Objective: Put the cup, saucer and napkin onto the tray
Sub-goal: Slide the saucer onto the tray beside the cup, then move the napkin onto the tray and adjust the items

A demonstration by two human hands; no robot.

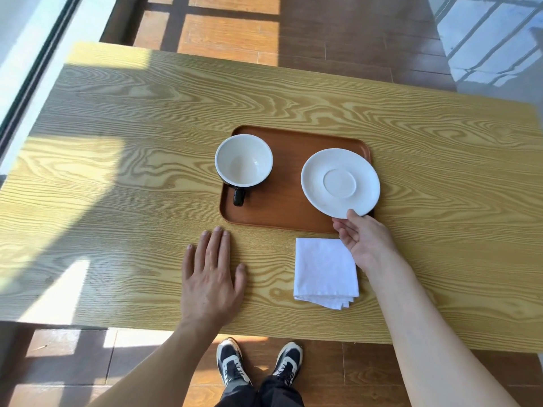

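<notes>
Brown tray (289,212) sits mid tabletop (147,113). Cup (244,161), black outside and white inside, stands upright on tray's left part, handle pointing toward the person. White saucer (340,183) is over tray's right side, overhanging the right rim, near edge pinched by right hand (364,239), thumb on top, fingers underneath; cannot tell if the saucer rests on the tray or is slightly lifted. Folded white napkin (325,271) lies on tabletop just in front of tray, off it, beside the right wrist. Left hand (211,277) flat on tabletop, fingers spread, holding nothing, near tray's front left corner.
</notes>
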